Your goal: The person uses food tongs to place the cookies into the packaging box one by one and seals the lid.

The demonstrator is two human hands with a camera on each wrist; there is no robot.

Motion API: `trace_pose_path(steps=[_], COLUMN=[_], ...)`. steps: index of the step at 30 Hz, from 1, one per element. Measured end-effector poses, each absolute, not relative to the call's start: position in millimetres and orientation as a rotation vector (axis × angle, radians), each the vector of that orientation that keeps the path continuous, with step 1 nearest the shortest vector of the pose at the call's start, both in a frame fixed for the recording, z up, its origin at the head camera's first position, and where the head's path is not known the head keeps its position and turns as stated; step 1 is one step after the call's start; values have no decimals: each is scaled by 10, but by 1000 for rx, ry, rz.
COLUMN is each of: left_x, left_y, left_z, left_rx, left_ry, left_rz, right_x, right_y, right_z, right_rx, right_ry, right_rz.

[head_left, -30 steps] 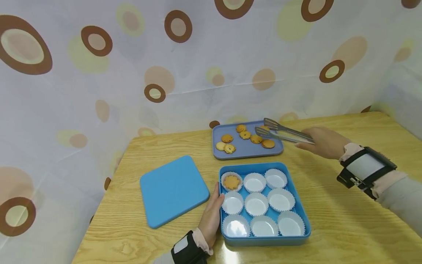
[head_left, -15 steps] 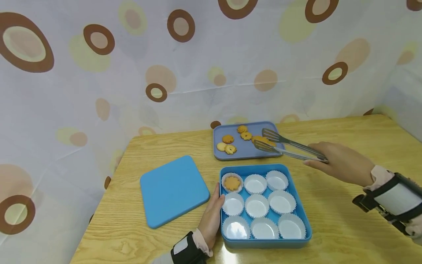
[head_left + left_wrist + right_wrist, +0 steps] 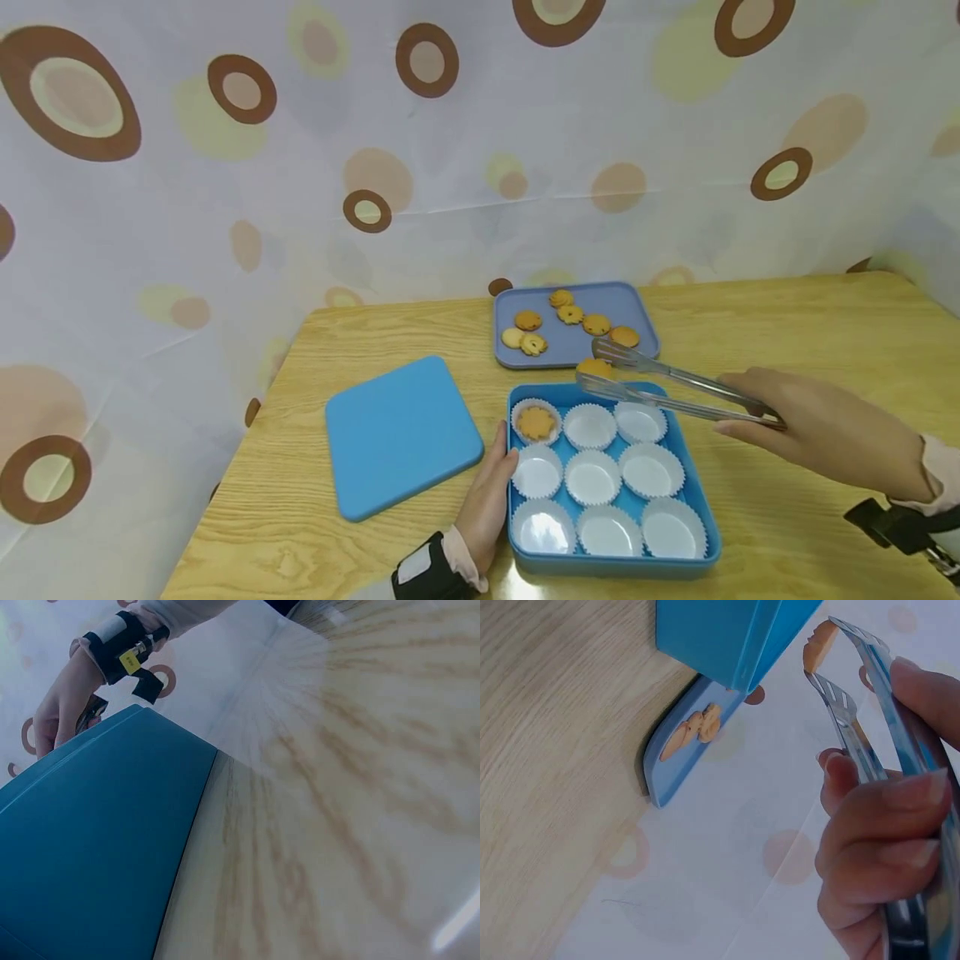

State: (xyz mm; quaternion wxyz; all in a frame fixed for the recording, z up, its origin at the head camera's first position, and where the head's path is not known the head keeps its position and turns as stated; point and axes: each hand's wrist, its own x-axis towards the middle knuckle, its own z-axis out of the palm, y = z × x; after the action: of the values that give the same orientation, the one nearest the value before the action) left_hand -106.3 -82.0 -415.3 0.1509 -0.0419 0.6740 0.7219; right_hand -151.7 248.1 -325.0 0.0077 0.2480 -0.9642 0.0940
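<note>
Behind everything we see a white cloth backdrop printed with brown and beige ovals, and in front of it a pale wood-grain surface. On that surface we find an open square blue plastic box, a flat blue rounded-square panel lying to its left, and a rectangular grey-blue tray beyond its far side. The right hand has its grip curled round slotted metal tongs; half a second ago we saw their tips over the tray, and now they have drawn back toward the box. The left hand stays against the box's left wall, its grip loose, fingers lying fairly straight along it. Inside the box sit nine white fluted cups, the far left one holding a golden flower-shaped cookie. Seven small golden cookies lie on the tray, while one round golden-brown cookie is pinched in the air between the tong tips, near the box's far rim in the head view.
</note>
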Motion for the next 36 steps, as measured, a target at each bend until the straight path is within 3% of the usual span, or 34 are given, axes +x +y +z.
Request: trace_pose_path(steps=[12, 36], left_x=[-1042, -1050], left_y=[-803, -817], left_z=[-4146, -4141], left_rx=[-121, -118], left_ry=[1916, 1922], left_rz=[2073, 2075], right_x=[-1336, -1395], right_y=[2517, 2461], right_z=[-3387, -3512], right_rx=[806, 895], right_ry=[-3083, -3023], right_rz=[292, 213])
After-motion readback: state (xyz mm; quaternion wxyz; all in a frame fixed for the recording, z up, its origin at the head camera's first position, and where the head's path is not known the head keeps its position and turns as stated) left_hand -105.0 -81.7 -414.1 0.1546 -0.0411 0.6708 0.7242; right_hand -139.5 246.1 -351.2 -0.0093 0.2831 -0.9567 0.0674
